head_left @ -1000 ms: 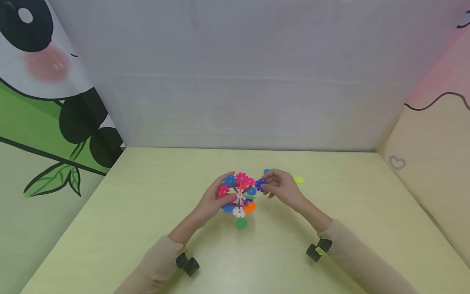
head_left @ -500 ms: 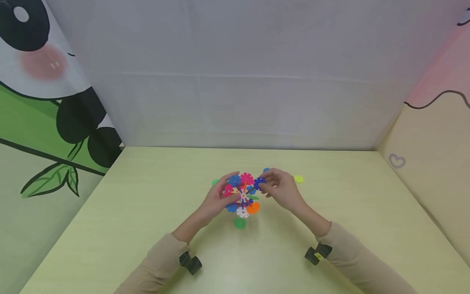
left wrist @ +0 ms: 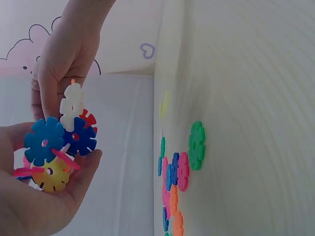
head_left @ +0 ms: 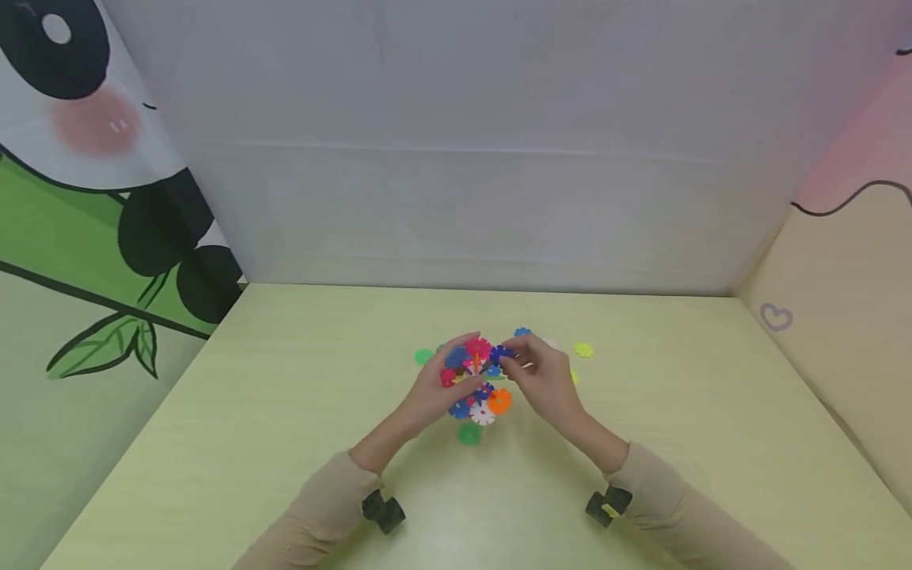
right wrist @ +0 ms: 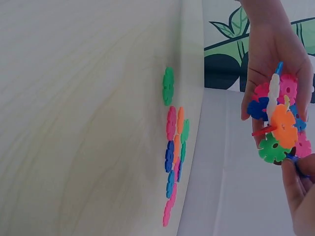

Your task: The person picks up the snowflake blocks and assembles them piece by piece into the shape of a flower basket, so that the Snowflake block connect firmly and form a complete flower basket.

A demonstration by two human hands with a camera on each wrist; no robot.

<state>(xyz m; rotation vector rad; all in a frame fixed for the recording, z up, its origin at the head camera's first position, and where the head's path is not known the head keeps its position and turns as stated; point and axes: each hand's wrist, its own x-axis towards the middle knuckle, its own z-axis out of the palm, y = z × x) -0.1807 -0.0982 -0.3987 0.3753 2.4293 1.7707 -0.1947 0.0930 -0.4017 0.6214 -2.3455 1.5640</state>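
Over the middle of the table, my left hand (head_left: 436,400) holds a round cluster of interlocking snowflake discs (head_left: 479,348) in pink, blue, white, orange and other colours. Its thumb lies across the near side of the cluster. Between thumb and fingers, my right hand (head_left: 549,380) pinches a dark blue snowflake disc (head_left: 500,355) at the cluster's upper right edge. In the right wrist view this blue disc (right wrist: 297,166) sits against a green disc (right wrist: 273,149) of the cluster; whether their slots interlock cannot be told. The left palm hides part of the cluster.
Loose discs lie on the pale table (head_left: 285,380): a green one (head_left: 469,434) in front, a yellow one (head_left: 584,350) to the right, a blue one (head_left: 522,332) behind the hands. Several more show in both wrist views. A grey-white wall (head_left: 456,214) stands behind.
The left hand has shifted right with the cluster, and its face has turned somewhat. The right hand's blue disc, first at the cluster's side, now overlaps its upper right edge.
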